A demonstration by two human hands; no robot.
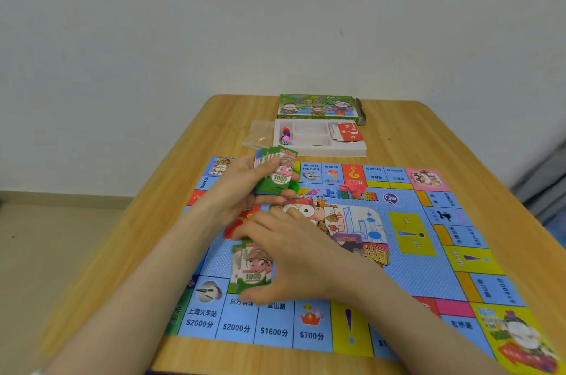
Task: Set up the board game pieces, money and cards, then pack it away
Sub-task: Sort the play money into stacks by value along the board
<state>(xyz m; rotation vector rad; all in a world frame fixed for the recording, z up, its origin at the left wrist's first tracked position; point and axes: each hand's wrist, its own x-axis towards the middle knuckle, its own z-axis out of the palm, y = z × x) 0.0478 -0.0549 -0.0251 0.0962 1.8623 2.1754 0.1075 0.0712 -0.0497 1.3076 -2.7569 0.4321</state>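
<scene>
Game board [407, 279] lies flat on the wooden counter [306, 359], its near edge just below the right grip [300, 255]. Right grip hovers low over the board's left-centre; its thumb is at the near edge and its fingers at the far edge of a small pile of green 1000 notes [252, 270] lying on the board. Cannot tell if it is actually pinching the pile or only touching it. A red card [242, 221] is partly hidden just beyond its fingers. Left grip [242, 187] is just beyond the right grip, raised over the board's far-left part. It is closed round a fanned stack of notes [277, 174], green 1000 on top, thumb across the face. Small red pieces [352, 189] sit on the board to the right of the left grip. Beyond the left grip, off the board, is a white tray [337, 152] holding a die and coloured pawns [285, 137] in its left slot and a red question-mark card [349, 132] at the right. A clear bag [260, 132] lies touching the tray's left side. The green game box [318, 106] is farthest, just behind the tray.
</scene>
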